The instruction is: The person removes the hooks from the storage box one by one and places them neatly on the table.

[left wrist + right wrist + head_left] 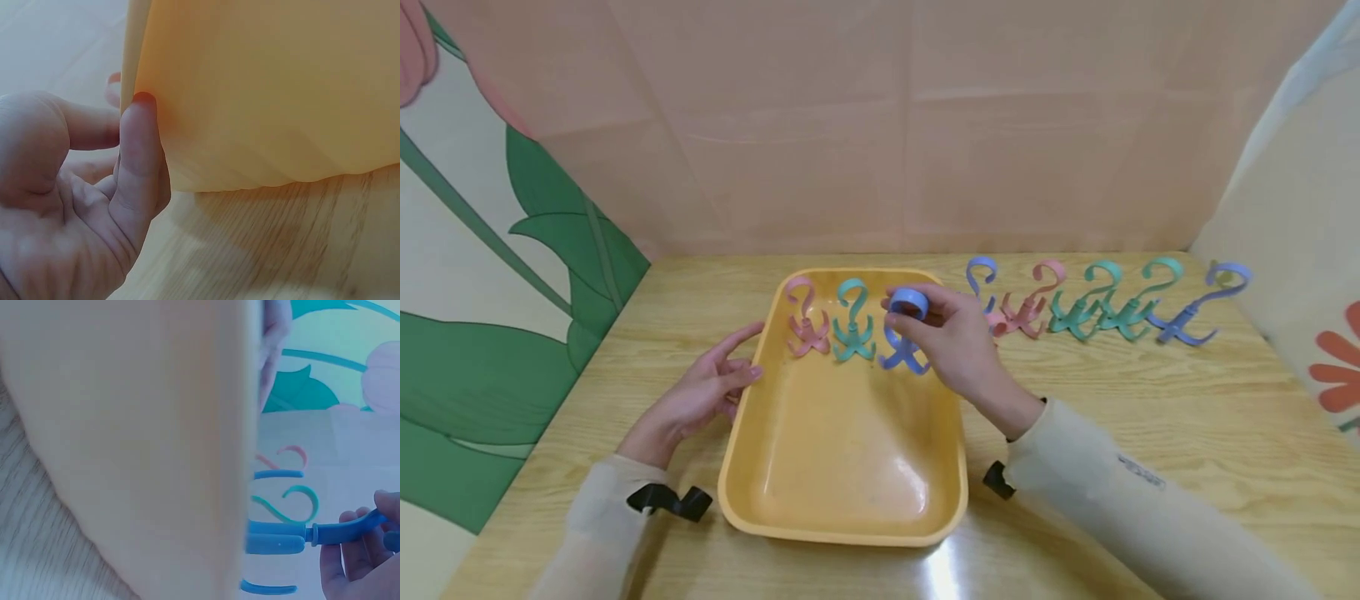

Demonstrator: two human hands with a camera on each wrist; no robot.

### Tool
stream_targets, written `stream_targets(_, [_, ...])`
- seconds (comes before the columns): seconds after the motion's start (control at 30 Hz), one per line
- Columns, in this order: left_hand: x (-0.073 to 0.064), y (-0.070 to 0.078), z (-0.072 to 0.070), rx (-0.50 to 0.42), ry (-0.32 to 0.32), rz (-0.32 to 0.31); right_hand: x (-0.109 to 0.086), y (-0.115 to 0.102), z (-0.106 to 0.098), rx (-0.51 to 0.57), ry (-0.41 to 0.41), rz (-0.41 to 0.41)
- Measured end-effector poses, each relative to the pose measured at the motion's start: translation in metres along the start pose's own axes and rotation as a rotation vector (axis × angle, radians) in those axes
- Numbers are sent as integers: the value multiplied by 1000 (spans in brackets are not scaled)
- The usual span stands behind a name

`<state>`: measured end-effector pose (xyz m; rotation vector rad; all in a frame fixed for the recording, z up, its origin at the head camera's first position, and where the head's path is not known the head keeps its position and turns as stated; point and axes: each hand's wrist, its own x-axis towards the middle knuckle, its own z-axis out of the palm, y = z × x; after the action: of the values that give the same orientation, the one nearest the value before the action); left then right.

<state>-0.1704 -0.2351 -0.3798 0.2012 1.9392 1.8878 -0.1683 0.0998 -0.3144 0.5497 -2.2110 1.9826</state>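
Pale sleeves (1075, 458) nearest the lens, you pinch the curled top of a blue hook (903, 356) between the thumb and fingers of your right hand (958, 346), while your left hand (696, 396) pinches the side rim of a yellow tray (842, 458), index finger extended. Good handling likely means a light pinch, a steady tray and prongs clear of the green hook (853, 332) alongside. At the tray's far right, your hook stands roughly upright: long axis vertical, prongs lowermost, tips turned up.
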Motion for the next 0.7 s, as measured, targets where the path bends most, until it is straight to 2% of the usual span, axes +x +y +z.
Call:
stream_targets(0.37, [-5,1,-2,22,13,2,-16,-13,-22,20,-12,32])
stream_targets(0.7, [-3,-1,-3,11,5,-6,-30,-21,-46,31,0,-53])
